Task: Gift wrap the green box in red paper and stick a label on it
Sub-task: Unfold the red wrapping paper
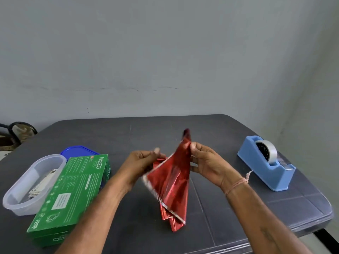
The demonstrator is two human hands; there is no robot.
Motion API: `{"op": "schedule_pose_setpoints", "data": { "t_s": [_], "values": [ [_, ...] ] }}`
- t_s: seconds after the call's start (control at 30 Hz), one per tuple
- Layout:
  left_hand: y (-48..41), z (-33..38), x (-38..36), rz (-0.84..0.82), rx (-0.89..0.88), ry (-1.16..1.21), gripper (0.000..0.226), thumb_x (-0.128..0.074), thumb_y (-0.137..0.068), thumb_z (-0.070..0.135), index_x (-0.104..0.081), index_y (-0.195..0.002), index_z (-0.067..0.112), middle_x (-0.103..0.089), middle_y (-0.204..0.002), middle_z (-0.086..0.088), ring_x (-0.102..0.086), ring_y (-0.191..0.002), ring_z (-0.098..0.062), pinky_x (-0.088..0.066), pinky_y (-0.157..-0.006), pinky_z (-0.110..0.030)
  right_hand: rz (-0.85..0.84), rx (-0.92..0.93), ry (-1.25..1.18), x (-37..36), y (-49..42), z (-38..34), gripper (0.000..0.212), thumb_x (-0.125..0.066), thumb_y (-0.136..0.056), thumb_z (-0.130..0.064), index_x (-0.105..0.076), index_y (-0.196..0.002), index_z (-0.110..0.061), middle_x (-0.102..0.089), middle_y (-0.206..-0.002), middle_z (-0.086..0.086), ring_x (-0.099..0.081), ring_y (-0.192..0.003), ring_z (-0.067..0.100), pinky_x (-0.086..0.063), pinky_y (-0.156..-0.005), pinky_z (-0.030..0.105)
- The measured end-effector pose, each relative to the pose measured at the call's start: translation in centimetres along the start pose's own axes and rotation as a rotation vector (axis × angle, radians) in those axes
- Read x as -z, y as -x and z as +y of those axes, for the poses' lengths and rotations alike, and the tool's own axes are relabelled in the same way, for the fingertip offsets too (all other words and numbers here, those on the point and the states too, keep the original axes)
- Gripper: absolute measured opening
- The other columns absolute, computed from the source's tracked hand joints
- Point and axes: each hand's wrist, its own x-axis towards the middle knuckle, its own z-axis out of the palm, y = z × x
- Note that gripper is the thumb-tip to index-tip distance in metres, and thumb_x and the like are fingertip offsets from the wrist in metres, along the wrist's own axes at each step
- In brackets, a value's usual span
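A folded sheet of shiny red paper (172, 182) hangs above the middle of the dark table (229, 208), its lower folds near the tabletop. My left hand (141, 165) pinches its left edge and my right hand (205, 162) pinches its upper right edge; the two hands are spreading it. The green box (71, 193) lies flat at the left of the table, untouched, beside my left forearm.
A clear plastic tub (23, 187) with small paper pieces inside stands left of the box, with a blue lid (77, 151) behind the box. A blue tape dispenser (266, 164) with a clear tape roll sits at the right. A grey wall rises behind.
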Motion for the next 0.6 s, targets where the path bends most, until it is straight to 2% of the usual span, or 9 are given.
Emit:
{"op": "schedule_pose_setpoints", "data": {
  "t_s": [0.07,0.17,0.2,0.27,0.33,0.4,0.47,0.53,0.6],
  "values": [
    [-0.3,-0.5,0.1,0.051,0.009,-0.004,0.018,-0.073,-0.090,0.014,-0.077,-0.102,0.002,-0.077,-0.092,-0.016,-0.070,-0.079,-0.025,-0.059,-0.069,-0.026,0.042,-0.080,-0.144,1.2,-0.1,0.3,0.036,-0.049,-0.104,-0.045,-0.067,-0.105,-0.014,-0.071,-0.106,0.009,-0.066,-0.101,0.026,-0.055,-0.092,0.046],
    [-0.9,-1.2,0.7,0.159,0.011,-0.042,0.018,-0.081,-0.082,0.010,-0.076,-0.099,0.005,-0.077,-0.090,-0.011,-0.071,-0.078,-0.016,-0.056,-0.066,-0.019,0.019,-0.207,-0.223,3.1,0.1,0.7,0.085,-0.028,-0.095,-0.079,-0.061,-0.107,-0.002,-0.062,-0.137,0.023,-0.061,-0.110,0.038,-0.051,-0.093,0.048],
    [-1.0,-1.4,0.9,0.191,0.008,-0.033,0.017,-0.081,-0.082,0.010,-0.076,-0.099,0.006,-0.077,-0.091,-0.010,-0.072,-0.079,-0.015,-0.055,-0.065,-0.018,0.004,-0.223,-0.205,3.8,0.2,0.6,0.094,-0.022,-0.089,-0.086,-0.062,-0.097,-0.001,-0.063,-0.135,0.025,-0.063,-0.105,0.038,-0.052,-0.087,0.044],
    [-1.2,-1.5,1.1,0.218,0.010,-0.002,0.016,-0.080,-0.082,0.008,-0.076,-0.098,0.008,-0.078,-0.093,-0.010,-0.073,-0.083,-0.018,-0.056,-0.067,-0.021,-0.020,-0.273,-0.076,4.8,0.7,-0.1,0.100,-0.016,-0.082,-0.091,-0.066,-0.084,-0.005,-0.068,-0.106,0.021,-0.063,-0.081,0.030,-0.049,-0.071,0.036],
    [-1.3,-1.3,1.0,0.227,0.021,-0.003,0.017,-0.080,-0.083,0.008,-0.076,-0.099,0.009,-0.078,-0.095,-0.010,-0.073,-0.085,-0.019,-0.056,-0.069,-0.024,-0.060,-0.308,0.131,5.5,1.1,-1.0,0.091,-0.023,-0.089,-0.085,-0.071,-0.090,-0.007,-0.066,-0.092,0.013,-0.059,-0.076,0.022,-0.048,-0.072,0.034],
    [-1.3,-1.1,0.6,0.242,0.029,-0.010,0.018,-0.079,-0.084,0.008,-0.076,-0.101,0.009,-0.076,-0.095,-0.009,-0.073,-0.085,-0.020,-0.056,-0.068,-0.025,-0.111,-0.289,0.362,6.1,0.9,-1.6,0.058,-0.051,-0.098,-0.060,-0.074,-0.106,-0.007,-0.070,-0.103,0.010,-0.063,-0.089,0.019,-0.051,-0.087,0.034],
    [-1.2,-1.0,0.2,0.250,0.026,-0.005,0.018,-0.080,-0.084,0.011,-0.076,-0.102,0.010,-0.076,-0.095,-0.008,-0.072,-0.084,-0.018,-0.055,-0.069,-0.024,-0.104,-0.254,0.533,6.2,0.6,-1.8,0.034,-0.073,-0.092,-0.031,-0.072,-0.115,-0.006,-0.072,-0.110,0.011,-0.065,-0.096,0.018,-0.051,-0.092,0.034],
    [-1.1,-1.0,-0.2,0.264,0.025,-0.034,0.015,-0.078,-0.087,0.017,-0.076,-0.101,0.013,-0.076,-0.094,-0.005,-0.071,-0.080,-0.014,-0.053,-0.065,-0.023,-0.010,-0.202,0.611,6.1,0.0,-1.7,0.025,-0.079,-0.088,-0.017,-0.073,-0.110,-0.009,-0.075,-0.103,0.008,-0.067,-0.090,0.015,-0.052,-0.089,0.035],
    [-1.1,-1.1,-0.2,0.243,0.032,-0.056,0.012,-0.072,-0.094,0.022,-0.076,-0.103,0.017,-0.075,-0.092,-0.004,-0.070,-0.078,-0.013,-0.053,-0.063,-0.024,0.101,-0.145,0.639,6.2,-0.4,-1.7,0.018,-0.080,-0.088,-0.014,-0.074,-0.105,-0.015,-0.075,-0.094,0.002,-0.067,-0.082,0.011,-0.053,-0.085,0.030]
  ]
}}
